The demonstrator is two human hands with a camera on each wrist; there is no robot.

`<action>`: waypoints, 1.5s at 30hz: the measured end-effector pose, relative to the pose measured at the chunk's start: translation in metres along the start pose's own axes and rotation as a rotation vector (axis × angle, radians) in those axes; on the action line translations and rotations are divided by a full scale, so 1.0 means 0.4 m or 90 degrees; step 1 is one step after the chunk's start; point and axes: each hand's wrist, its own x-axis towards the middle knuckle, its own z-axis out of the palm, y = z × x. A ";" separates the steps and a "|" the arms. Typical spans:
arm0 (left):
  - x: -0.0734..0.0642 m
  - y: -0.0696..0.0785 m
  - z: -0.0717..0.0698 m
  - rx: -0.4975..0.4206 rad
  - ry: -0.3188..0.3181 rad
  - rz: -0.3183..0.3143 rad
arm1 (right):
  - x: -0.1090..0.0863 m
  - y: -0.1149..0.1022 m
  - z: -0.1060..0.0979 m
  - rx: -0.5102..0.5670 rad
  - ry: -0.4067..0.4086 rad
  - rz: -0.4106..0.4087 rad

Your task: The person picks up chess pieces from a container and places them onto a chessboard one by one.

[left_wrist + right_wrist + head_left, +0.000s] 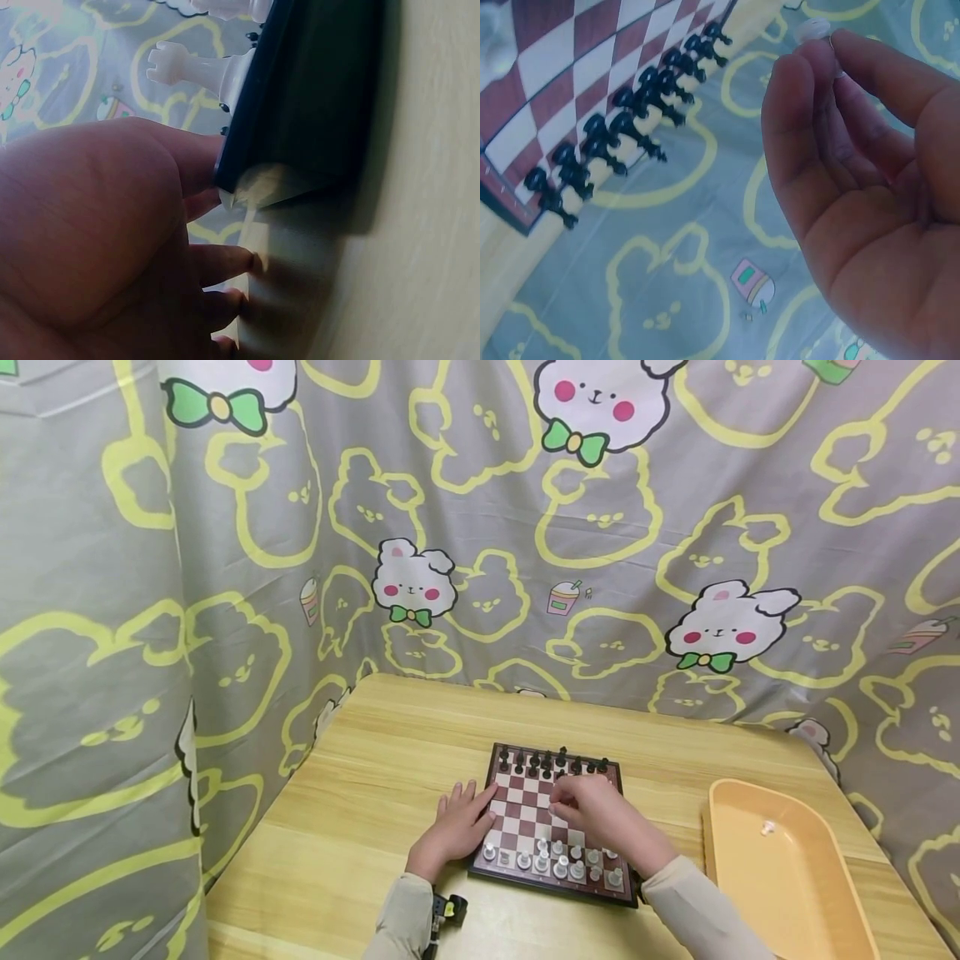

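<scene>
A chessboard (507, 811) with red-brown and white squares lies on the table. My left hand (453, 825) rests at its left edge with fingers spread; in the left wrist view the thumb touches the board's dark side. Over the board's middle right, my right hand (600, 814) pinches a small white chess piece (812, 30) between thumb and fingertips, above the squares. Its exact kind is hidden by the fingers. Black chess pieces (547, 760) stand in rows along the far side. White chess pieces (542, 862) stand along the near side, including a white rook (169, 64).
A yellow tray (795, 877) sits right of the board, with one white chess piece (768, 828) inside. Patterned grey curtains (480, 527) hang behind and left of the wooden table (360, 793). A black strapped device (450, 908) is at the left wrist.
</scene>
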 end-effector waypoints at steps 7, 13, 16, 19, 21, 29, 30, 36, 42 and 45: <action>0.005 -0.001 -0.001 0.003 0.004 0.006 | 0.019 -0.012 0.031 0.029 -0.039 -0.021; 0.009 0.002 -0.007 0.004 0.004 0.008 | 0.036 -0.017 0.057 0.024 -0.056 -0.042; 0.008 0.003 -0.009 0.003 0.004 0.009 | 0.042 -0.017 0.070 0.021 -0.071 -0.049; 0.007 0.003 -0.009 0.001 0.003 0.008 | 0.044 -0.020 0.083 0.003 -0.093 -0.047; 0.007 0.002 -0.008 0.000 0.003 0.008 | 0.044 -0.023 0.088 -0.013 -0.106 -0.047; 0.007 -0.002 -0.004 0.002 0.007 0.006 | 0.040 -0.020 0.106 -0.037 -0.118 -0.064; 0.007 -0.003 -0.004 0.002 0.007 0.006 | 0.039 -0.019 0.107 -0.037 -0.119 -0.063; 0.007 -0.007 -0.003 0.008 0.007 0.010 | 0.038 -0.018 0.112 -0.054 -0.118 -0.070; 0.008 -0.008 -0.001 0.002 0.003 0.005 | 0.033 -0.018 0.119 -0.048 -0.122 -0.075; 0.007 -0.010 0.002 0.001 0.002 0.004 | 0.033 -0.019 0.125 -0.047 -0.126 -0.070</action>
